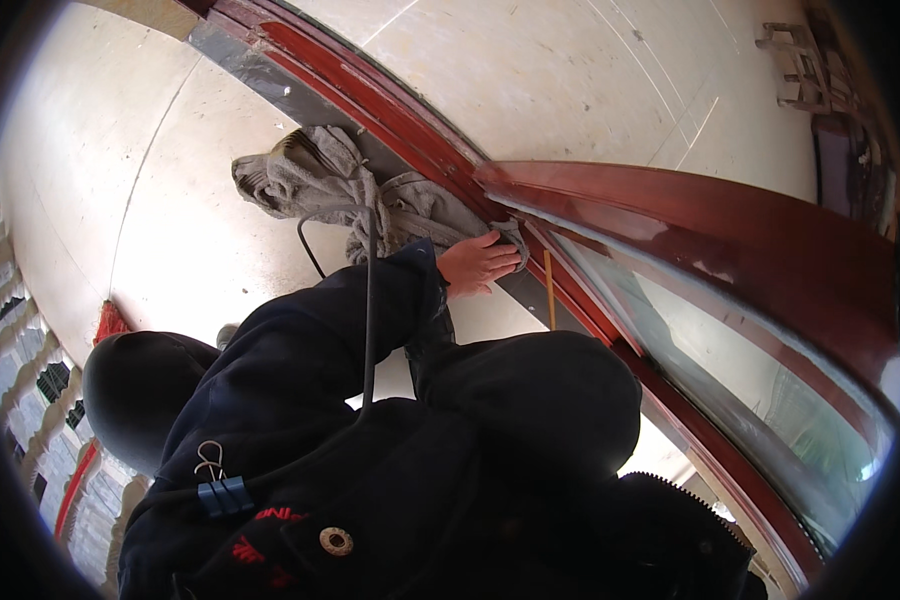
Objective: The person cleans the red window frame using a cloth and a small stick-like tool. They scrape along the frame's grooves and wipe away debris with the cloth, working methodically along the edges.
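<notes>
My left hand (480, 265) reaches out with its back up and presses one end of a grey towel (412, 201) against the red door frame (390, 109). The fingers lie over the cloth near the frame's lower corner. The rest of the towel lies crumpled on the tiled floor and the dark stone sill (251, 67). Beside the hand stands a red-brown door leaf (690, 199) with a glass pane (720, 330). A thin yellowish strip (549, 289) shows just past my fingers. My right hand is out of view.
My bent knees (532, 397) are close below the hand. A bent black rod (371, 300) crosses the view before my chest. Left are a stone balustrade (45, 420) and a red object (110, 322). Wooden furniture (795, 64) is beyond the door.
</notes>
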